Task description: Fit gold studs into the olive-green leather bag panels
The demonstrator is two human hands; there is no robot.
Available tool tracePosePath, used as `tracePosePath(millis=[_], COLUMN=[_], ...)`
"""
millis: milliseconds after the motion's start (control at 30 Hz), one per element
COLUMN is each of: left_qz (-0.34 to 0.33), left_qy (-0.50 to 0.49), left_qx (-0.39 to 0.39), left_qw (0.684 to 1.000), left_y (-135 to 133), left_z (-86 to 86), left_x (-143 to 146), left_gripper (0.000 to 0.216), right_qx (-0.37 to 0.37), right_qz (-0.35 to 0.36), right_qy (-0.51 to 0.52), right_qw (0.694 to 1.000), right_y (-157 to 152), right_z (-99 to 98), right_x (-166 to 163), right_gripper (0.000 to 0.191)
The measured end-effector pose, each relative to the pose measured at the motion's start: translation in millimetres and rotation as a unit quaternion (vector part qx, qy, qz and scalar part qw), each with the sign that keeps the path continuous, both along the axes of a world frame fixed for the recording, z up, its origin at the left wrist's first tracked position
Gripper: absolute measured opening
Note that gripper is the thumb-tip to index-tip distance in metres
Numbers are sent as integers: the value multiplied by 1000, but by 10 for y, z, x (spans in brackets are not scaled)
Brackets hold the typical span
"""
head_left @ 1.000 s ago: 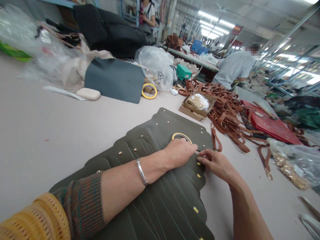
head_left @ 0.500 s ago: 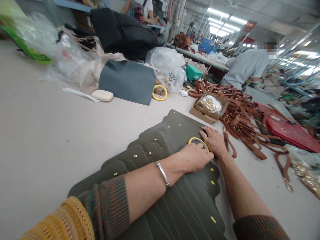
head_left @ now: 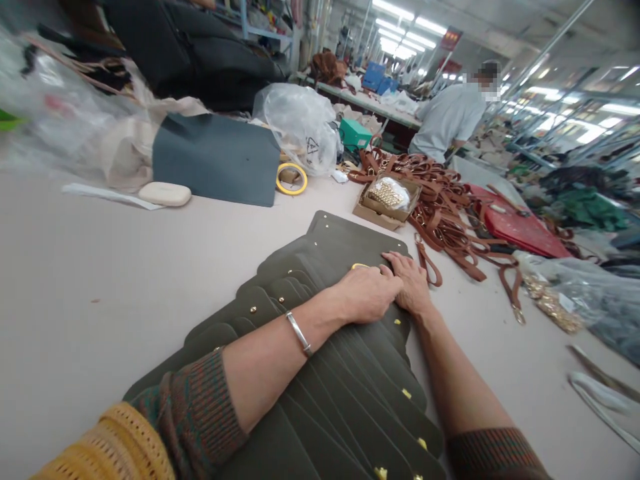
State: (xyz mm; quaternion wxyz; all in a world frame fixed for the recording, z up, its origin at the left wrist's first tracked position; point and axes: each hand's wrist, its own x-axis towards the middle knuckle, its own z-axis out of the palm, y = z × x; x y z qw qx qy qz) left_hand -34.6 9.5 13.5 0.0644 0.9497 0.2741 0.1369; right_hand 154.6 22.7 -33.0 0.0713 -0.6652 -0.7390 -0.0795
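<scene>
A fanned stack of dark olive-green panels (head_left: 320, 353) with small gold studs and yellow bits of tape lies below my hands. My left hand (head_left: 367, 295), with a silver bracelet on the wrist, is closed around a roll of yellow tape (head_left: 360, 267); only part of its rim shows past the fingers. Close beside it, my right hand (head_left: 409, 285) rests on the right edge of the top panel, fingers stretched out over it. The fingertips of my left hand meet my right hand near its thumb, and what lies between them is hidden.
Beyond the stack stands a cardboard box (head_left: 385, 203) of gold hardware, with brown straps (head_left: 445, 227) heaped beside it. Another yellow tape roll (head_left: 291, 179) lies by a dark grey sheet (head_left: 215, 160). Plastic bags (head_left: 300, 127) crowd the back; a person (head_left: 445, 120) works farther off.
The view has swung right, so things appear farther left. My left hand has turned and moved closer against my right hand, and less of the tape roll shows now.
</scene>
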Motion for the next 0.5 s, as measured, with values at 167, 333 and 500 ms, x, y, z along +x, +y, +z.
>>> tracePosePath(millis=[167, 333, 500], left_qz=[3, -17, -45], left_qy=[10, -57, -119], left_qx=[-33, -81, -109], left_qw=[999, 995, 986], left_y=[21, 53, 26], left_z=[-19, -29, -13], left_x=[-4, -25, 3], left_gripper=[35, 17, 17], right_qx=[-2, 79, 82], right_qz=[-11, -48, -169], right_qy=[78, 301, 488], right_qw=[997, 949, 853], right_y=[-114, -314, -707], right_z=[42, 198, 218], right_x=[-46, 191, 403], right_gripper=[42, 47, 44])
